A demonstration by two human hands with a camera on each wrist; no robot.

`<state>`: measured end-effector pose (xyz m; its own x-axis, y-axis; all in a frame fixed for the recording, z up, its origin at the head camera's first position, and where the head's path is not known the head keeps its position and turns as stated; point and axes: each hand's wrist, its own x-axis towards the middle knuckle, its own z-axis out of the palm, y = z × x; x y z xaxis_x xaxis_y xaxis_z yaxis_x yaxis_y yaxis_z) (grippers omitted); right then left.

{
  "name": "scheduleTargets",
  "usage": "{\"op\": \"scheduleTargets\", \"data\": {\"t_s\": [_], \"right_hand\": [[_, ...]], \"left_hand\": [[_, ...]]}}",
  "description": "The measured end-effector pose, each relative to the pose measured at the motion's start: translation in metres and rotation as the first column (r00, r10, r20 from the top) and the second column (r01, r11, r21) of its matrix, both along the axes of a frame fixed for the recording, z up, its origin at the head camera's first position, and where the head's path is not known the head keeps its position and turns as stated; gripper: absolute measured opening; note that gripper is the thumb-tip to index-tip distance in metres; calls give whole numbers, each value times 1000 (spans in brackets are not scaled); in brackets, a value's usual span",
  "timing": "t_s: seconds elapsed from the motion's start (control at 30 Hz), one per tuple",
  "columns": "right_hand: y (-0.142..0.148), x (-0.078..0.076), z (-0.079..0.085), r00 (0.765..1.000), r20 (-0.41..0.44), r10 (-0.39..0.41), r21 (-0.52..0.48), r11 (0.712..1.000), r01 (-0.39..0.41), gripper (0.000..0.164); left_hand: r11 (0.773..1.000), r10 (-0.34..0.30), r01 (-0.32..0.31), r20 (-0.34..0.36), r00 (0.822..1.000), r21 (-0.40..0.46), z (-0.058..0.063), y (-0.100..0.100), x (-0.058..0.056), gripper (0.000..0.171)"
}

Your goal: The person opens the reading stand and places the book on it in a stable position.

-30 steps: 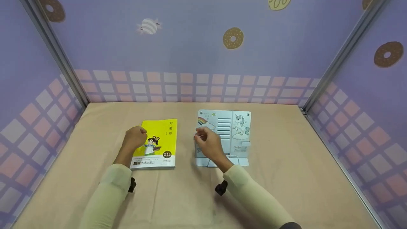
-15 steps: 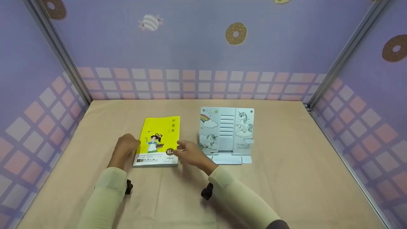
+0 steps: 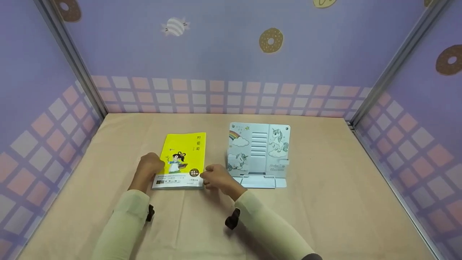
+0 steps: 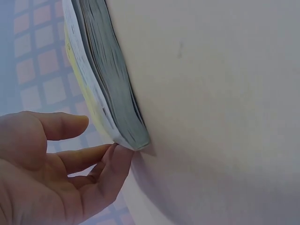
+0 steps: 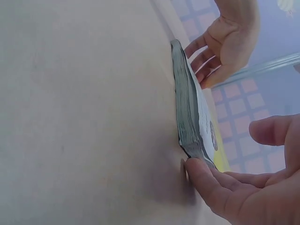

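A yellow book (image 3: 183,151) with a white band and a drawn girl on its cover lies flat on the table, its page block (image 4: 112,75) facing the left wrist camera. At its left edge my left hand (image 3: 148,168) touches the side with the fingertips; the thumb (image 4: 65,125) stands off the cover. On the opposite side my right hand (image 3: 221,178) has its fingertips against the lower right edge, thumb (image 5: 272,130) raised and apart. Neither hand is closed round the book. Right of it stands a pale blue metal book stand (image 3: 259,148) with unicorn drawings.
A beige cloth (image 3: 325,202) covers the table. Purple printed walls (image 3: 223,54) enclose it at the back and both sides, with metal posts (image 3: 389,68) in the corners. The stand's base and wire holder (image 3: 258,181) lie close to my right hand.
My right hand has come left and down from in front of the book stand to the book's right edge. My left hand has lowered from above the cover to the left edge.
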<state>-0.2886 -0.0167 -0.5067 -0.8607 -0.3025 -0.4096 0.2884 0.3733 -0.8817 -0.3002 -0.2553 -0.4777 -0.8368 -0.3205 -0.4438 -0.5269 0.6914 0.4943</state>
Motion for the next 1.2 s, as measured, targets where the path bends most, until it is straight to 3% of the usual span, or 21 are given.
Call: {"op": "scheduleTargets", "data": {"t_s": [0.1,0.23,0.37,0.53,0.7,0.93,1.07,1.2], "right_hand": [[0,0,0,999,28,-40,-12,999,40,52],[3,-2,0,991,103,-82,-79,993,90,31],[7,-6,-4,971,194,-142,-199,963,180,14],[7,-10,-8,954,199,-223,-267,925,271,14],[8,-12,-5,954,130,-271,-197,936,292,26],[11,-7,5,974,-87,-207,-107,974,197,20],[15,-5,13,957,-206,-203,-68,979,193,22],[19,-4,19,931,-296,-213,-63,977,204,22]], "left_hand": [[1000,2,-2,-2,1000,-4,2,1,0,22],[1000,-5,5,0,1000,11,4,1,1,19],[999,-12,11,10,1000,42,3,-3,0,22],[995,-14,11,30,999,100,0,-7,-2,29],[992,-2,-3,39,999,129,0,-7,-7,28],[987,3,-9,38,999,162,2,-9,-11,26],[976,-4,2,9,1000,217,7,-7,-10,35],[970,-51,63,-59,997,234,14,-3,-7,45]]}}
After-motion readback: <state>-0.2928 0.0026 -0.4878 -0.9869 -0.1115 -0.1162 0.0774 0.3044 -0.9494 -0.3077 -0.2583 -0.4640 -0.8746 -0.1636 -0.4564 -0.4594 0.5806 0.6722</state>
